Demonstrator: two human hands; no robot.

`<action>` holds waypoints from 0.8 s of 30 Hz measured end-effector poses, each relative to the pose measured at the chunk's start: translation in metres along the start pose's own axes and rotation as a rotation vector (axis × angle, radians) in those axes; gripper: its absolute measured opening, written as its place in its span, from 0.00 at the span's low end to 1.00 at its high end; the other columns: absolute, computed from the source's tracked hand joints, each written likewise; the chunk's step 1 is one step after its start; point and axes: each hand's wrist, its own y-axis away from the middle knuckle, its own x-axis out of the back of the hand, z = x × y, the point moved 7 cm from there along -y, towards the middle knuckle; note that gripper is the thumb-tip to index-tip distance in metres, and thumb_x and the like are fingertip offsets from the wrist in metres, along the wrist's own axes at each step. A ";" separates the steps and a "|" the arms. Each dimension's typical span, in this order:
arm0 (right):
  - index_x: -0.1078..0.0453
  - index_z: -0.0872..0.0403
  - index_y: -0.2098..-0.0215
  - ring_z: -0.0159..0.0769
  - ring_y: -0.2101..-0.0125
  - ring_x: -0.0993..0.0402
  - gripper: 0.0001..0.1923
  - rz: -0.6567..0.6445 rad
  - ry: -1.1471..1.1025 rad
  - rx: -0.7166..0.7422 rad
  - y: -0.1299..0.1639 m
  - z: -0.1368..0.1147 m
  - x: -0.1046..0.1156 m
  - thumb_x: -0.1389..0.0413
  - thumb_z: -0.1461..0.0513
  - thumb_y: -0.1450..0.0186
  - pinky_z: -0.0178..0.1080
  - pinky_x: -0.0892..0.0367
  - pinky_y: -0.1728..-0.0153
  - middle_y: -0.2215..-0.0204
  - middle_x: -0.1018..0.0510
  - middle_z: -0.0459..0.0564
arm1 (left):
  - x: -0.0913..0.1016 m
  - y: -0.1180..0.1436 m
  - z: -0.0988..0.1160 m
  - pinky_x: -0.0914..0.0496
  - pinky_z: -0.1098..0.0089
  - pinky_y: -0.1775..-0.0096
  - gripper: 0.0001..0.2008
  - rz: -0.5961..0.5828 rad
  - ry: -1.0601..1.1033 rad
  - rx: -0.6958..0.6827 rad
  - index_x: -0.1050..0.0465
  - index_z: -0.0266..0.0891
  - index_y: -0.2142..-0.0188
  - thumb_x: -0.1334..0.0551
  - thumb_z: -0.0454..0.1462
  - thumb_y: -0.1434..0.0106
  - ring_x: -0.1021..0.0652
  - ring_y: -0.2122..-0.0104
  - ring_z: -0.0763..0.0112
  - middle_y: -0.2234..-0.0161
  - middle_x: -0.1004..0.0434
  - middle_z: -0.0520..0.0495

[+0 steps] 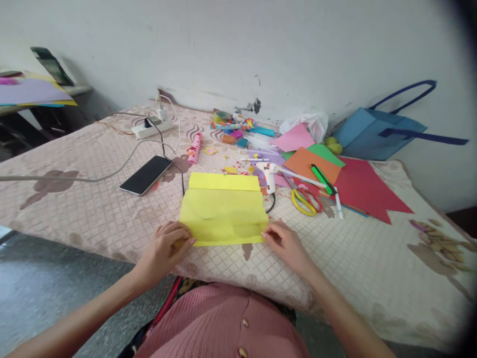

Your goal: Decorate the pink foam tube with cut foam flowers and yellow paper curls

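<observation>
Near edge of the bed (112, 219): left hand (164, 247) and right hand (283, 242), palms down and wrists low, each pinch a near corner of the yellow paper (223, 214), fingertips pressed together on its folded edge. The paper lies flat at centre, its far strip folded over. Risk: the soft quilted surface may let a crease run crooked, or uneven pull may skew the fold. Farther right lie scissors (303, 200) and a glue gun (269, 175); farther left, a phone (146, 174).
</observation>
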 end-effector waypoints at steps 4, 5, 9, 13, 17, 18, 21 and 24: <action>0.39 0.53 0.74 0.36 0.71 0.35 0.08 0.042 0.093 0.025 0.001 -0.001 -0.002 0.51 0.63 0.36 0.39 0.40 0.67 0.75 0.31 0.46 | 0.001 0.004 -0.007 0.37 0.65 0.60 0.13 0.048 -0.059 0.100 0.34 0.37 0.76 0.46 0.39 0.36 0.30 0.64 0.68 0.67 0.29 0.47; 0.40 0.52 0.74 0.36 0.71 0.36 0.08 0.050 0.117 0.030 0.002 -0.001 -0.002 0.51 0.63 0.37 0.39 0.40 0.67 0.76 0.32 0.45 | 0.000 0.004 -0.008 0.37 0.65 0.60 0.13 0.053 -0.090 0.109 0.34 0.37 0.76 0.46 0.40 0.36 0.31 0.64 0.68 0.67 0.29 0.47; 0.42 0.52 0.75 0.36 0.70 0.36 0.08 0.081 0.185 0.042 0.004 0.000 -0.003 0.50 0.64 0.38 0.39 0.40 0.67 0.76 0.32 0.45 | -0.002 0.005 -0.009 0.38 0.63 0.60 0.12 0.074 -0.218 0.104 0.33 0.38 0.75 0.45 0.41 0.37 0.31 0.64 0.65 0.67 0.29 0.47; 0.42 0.51 0.75 0.37 0.71 0.36 0.08 0.097 0.223 0.057 0.006 0.001 -0.004 0.50 0.63 0.38 0.39 0.40 0.68 0.76 0.33 0.45 | -0.003 0.006 -0.008 0.38 0.62 0.61 0.12 0.101 -0.292 0.099 0.34 0.38 0.76 0.44 0.40 0.38 0.32 0.63 0.64 0.66 0.30 0.46; 0.43 0.51 0.74 0.37 0.70 0.37 0.08 0.112 0.229 0.057 0.008 0.002 -0.005 0.50 0.62 0.37 0.39 0.40 0.67 0.76 0.33 0.45 | -0.004 0.010 -0.008 0.38 0.61 0.60 0.12 0.122 -0.326 0.097 0.35 0.38 0.77 0.43 0.40 0.39 0.32 0.62 0.63 0.65 0.30 0.45; 0.43 0.51 0.75 0.37 0.70 0.37 0.09 0.115 0.227 0.056 0.008 0.003 -0.005 0.49 0.62 0.37 0.39 0.40 0.66 0.76 0.33 0.45 | -0.004 0.011 -0.008 0.38 0.61 0.60 0.12 0.126 -0.324 0.095 0.35 0.38 0.77 0.43 0.40 0.39 0.32 0.62 0.62 0.65 0.30 0.45; 0.43 0.52 0.74 0.37 0.70 0.37 0.09 0.108 0.224 0.050 0.008 0.003 -0.006 0.50 0.62 0.37 0.39 0.40 0.67 0.76 0.34 0.45 | -0.004 0.014 -0.009 0.37 0.61 0.58 0.11 0.139 -0.304 0.089 0.35 0.38 0.76 0.43 0.40 0.39 0.31 0.61 0.62 0.64 0.30 0.45; 0.43 0.52 0.74 0.37 0.70 0.38 0.09 0.104 0.230 0.046 0.009 0.003 -0.006 0.50 0.62 0.37 0.39 0.41 0.68 0.76 0.34 0.45 | -0.005 0.016 -0.011 0.37 0.60 0.58 0.10 0.144 -0.287 0.093 0.35 0.39 0.75 0.42 0.40 0.39 0.31 0.61 0.62 0.63 0.30 0.45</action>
